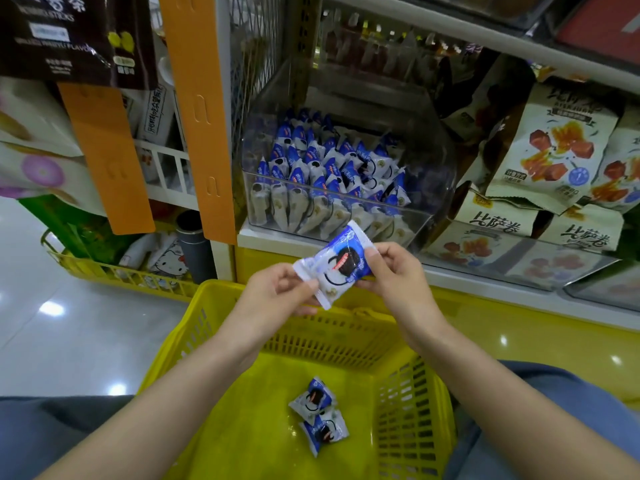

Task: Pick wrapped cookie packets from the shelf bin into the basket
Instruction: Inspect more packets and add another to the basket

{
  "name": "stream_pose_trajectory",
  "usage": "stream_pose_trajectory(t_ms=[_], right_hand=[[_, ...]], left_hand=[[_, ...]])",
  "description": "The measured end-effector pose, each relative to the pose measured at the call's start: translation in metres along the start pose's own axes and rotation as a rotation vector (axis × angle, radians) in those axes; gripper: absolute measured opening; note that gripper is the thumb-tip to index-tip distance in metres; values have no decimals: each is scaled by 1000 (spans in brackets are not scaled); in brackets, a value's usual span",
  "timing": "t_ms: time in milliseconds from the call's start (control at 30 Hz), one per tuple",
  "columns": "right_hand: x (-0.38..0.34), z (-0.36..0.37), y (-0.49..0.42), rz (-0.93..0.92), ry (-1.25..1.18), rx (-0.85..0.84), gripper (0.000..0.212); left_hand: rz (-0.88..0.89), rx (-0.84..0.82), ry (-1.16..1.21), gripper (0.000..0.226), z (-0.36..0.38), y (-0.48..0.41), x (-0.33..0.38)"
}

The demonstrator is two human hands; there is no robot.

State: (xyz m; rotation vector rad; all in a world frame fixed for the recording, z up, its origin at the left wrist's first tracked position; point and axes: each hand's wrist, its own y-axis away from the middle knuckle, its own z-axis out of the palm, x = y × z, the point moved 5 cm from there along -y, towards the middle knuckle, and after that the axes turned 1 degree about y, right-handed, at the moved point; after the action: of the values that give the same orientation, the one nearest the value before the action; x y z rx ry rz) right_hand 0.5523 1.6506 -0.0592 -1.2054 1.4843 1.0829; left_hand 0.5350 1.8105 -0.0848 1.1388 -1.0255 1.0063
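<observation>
Heap of binned packets [329, 168] in the clear shelf bin [429, 188], too overlapped to count, front row blurred behind the bin's wall. Near edge of the yellow basket [311, 327] cut off by the frame. One cookie packet [337, 263] above the basket's far rim, pinched at its lower end by the left hand [277, 292] and at its right edge by the right hand [394, 271]. Two more on the basket floor, touching, toward the right wall: far packet [313, 398], near packet [323, 433].

packets [318, 415] in basket [221, 344], shelf bin [429, 188] behind basket
</observation>
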Motion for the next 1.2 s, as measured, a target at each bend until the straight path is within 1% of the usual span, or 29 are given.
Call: stream_pose_trajectory(t_ms=[33, 67, 100, 133, 200, 233, 267, 300, 333, 367, 400, 433, 500, 533, 567, 633, 700, 733, 800, 900, 967, 1033, 1067, 1133, 1167, 1200], right_hand=[[3, 1, 1, 76, -69, -34, 13], [6, 3, 3, 133, -120, -81, 9], [8, 5, 5, 176, -136, -144, 5], [9, 7, 8, 206, -112, -221, 9], [13, 15, 13, 241, 44, -394, 29], [16, 18, 16, 229, 166, -454, 40], [19, 19, 18, 182, 311, -472, 51], [20, 20, 18, 99, 464, -450, 61], [18, 22, 19, 4, 561, -420, 66], [14, 24, 20, -78, 573, -402, 66], [10, 27, 20, -125, 515, -401, 59], [7, 29, 20, -146, 439, -404, 46], [3, 29, 17, -163, 355, -379, 21], [3, 29, 15, -152, 330, -360, 14], [3, 29, 13, -121, 292, -345, 11], [7, 30, 11, -26, 174, -346, 13], [8, 31, 12, -1, 113, -363, 14], [7, 32, 12, -22, 119, -362, 15], [6, 33, 14, -89, 166, -337, 16], [5, 34, 16, -119, 204, -302, 16], [2, 34, 17, -184, 255, -274, 15], [-5, 33, 20, -311, 360, -240, 9], [-9, 33, 22, -404, 457, -224, 5], [-16, 34, 28, -587, 676, -181, 9], [-18, 34, 29, -633, 736, -157, 11], [-20, 32, 28, -641, 747, -132, 11]], left_hand=[[34, 48, 5, 5, -4, 0, 3], [59, 95, -7, 8, -8, -2, 4], [74, 141, -33, 11, -12, -3, 5], [85, 184, -63, 12, -17, -5, 6], [133, 243, -118, 14, -23, -6, 11], [180, 255, -163, 15, -25, -6, 13], [239, 253, -236, 17, -25, -6, 18], [299, 237, -330, 17, -24, -4, 23], [351, 217, -421, 16, -21, -2, 26], [389, 199, -494, 14, -19, 0, 28], [407, 180, -534, 12, -16, 1, 28], [414, 162, -551, 10, -14, 2, 27], [393, 137, -527, 7, -10, 2, 24], [356, 131, -473, 5, -10, 1, 21], [300, 123, -397, 3, -10, -1, 19], [190, 105, -252, 16, -11, -3, 14], [147, 98, -238, 31, -11, -3, 13], [164, 97, -249, 32, -11, -3, 14], [208, 93, -276, 26, -9, 0, 17], [222, 75, -306, 27, -5, 3, 17], [214, 82, -301, 26, -6, 2, 16], [164, 88, -242, 26, -6, 0, 12], [139, 81, -208, 25, -5, -1, 10], [107, 49, -161, 21, -4, -2, 8], [99, 38, -144, 21, -4, -2, 7], [97, 35, -130, 20, -4, -3, 6]])
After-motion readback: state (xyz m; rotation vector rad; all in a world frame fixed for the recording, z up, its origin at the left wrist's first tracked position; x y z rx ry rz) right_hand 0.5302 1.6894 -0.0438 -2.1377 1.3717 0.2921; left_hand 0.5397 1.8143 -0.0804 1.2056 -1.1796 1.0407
